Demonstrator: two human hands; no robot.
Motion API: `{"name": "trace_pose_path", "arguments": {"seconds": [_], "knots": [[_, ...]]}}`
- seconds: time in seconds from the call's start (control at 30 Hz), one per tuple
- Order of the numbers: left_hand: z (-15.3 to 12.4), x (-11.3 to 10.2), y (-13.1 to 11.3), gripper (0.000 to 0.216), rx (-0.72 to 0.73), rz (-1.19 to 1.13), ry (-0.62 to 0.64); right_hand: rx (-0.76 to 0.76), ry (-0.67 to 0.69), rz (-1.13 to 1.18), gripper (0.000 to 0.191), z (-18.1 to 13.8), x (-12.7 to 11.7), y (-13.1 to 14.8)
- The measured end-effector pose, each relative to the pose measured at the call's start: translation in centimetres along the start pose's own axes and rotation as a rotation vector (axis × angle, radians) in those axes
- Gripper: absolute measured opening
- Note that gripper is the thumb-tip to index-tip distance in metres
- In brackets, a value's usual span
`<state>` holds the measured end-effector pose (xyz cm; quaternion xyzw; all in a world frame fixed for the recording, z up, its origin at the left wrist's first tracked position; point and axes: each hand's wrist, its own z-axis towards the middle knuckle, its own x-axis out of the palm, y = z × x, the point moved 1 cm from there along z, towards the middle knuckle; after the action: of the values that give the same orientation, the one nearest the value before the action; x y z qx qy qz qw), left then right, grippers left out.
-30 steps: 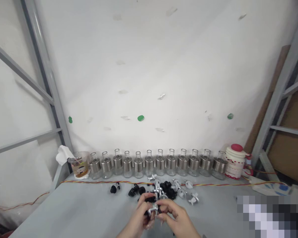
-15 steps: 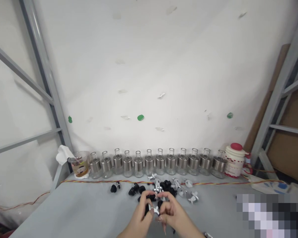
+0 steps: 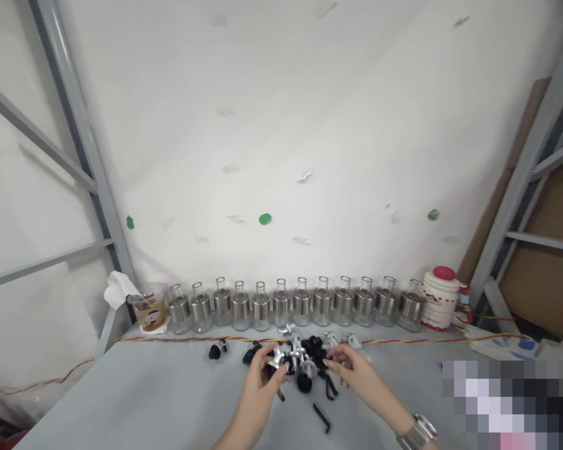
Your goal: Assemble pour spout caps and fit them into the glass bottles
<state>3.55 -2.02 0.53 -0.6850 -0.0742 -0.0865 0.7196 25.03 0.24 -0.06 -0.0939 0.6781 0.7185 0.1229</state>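
Your left hand (image 3: 261,377) was pinched shut on a small silver metal collar (image 3: 278,359). Your fingers hid much of it, and whether a black piece hung under it was too small to tell. Your right hand (image 3: 356,372) lay apart from the left, fingers loosely spread. Its tips were at the near edge of the heap of black rubber bulbs and silver collars (image 3: 312,353), but contact with any one piece could not be made out. The bottom of the frame cut off both forearms and part of a silver wristwatch (image 3: 417,431). A pixelated block (image 3: 511,403) covered the lower right corner.

Behind the heap ran a twisted red-and-yellow cord (image 3: 169,339). Beyond it, a row of clear glass bottles with silver metal bands (image 3: 281,306) stood along the wall. A clear plastic cup of amber drink (image 3: 147,310) closed the row's left end, and a white jug with a red lid (image 3: 441,306) its right. Open grey tabletop (image 3: 145,400) stretched from your left hand out to the table's left edge. A bent black dropper stem (image 3: 322,417) lay between your wrists.
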Motion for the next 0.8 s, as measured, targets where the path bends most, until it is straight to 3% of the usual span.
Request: {"name": "trace_pose_path", "arguments": {"seconds": [0.1, 0.27, 0.37, 0.6, 0.8], "knots": [[1.0, -0.5, 0.6, 0.049, -0.139, -0.139, -0.076, 0.007, -0.084, -0.193, 0.020, 0.2, -0.7, -1.9], [1.7, -0.9, 1.3, 0.037, -0.266, -0.295, -0.086, -0.023, 0.137, -0.316, 0.025, -0.8, 0.1, -1.9], [1.5, -0.9, 0.7, 0.029, -0.296, -0.304, -0.089, -0.077, 0.186, -0.332, 0.019, -1.1, 0.2, -1.3], [0.6, -0.4, -0.1, 0.023, -0.347, -0.265, 0.013, -0.035, 0.145, -0.340, 0.009, -0.5, 0.4, -2.0], [1.0, -0.3, 1.5, 0.025, -0.357, -0.215, -0.017, -0.148, 0.042, -0.373, 0.005, -0.8, 0.8, -1.1]]}}
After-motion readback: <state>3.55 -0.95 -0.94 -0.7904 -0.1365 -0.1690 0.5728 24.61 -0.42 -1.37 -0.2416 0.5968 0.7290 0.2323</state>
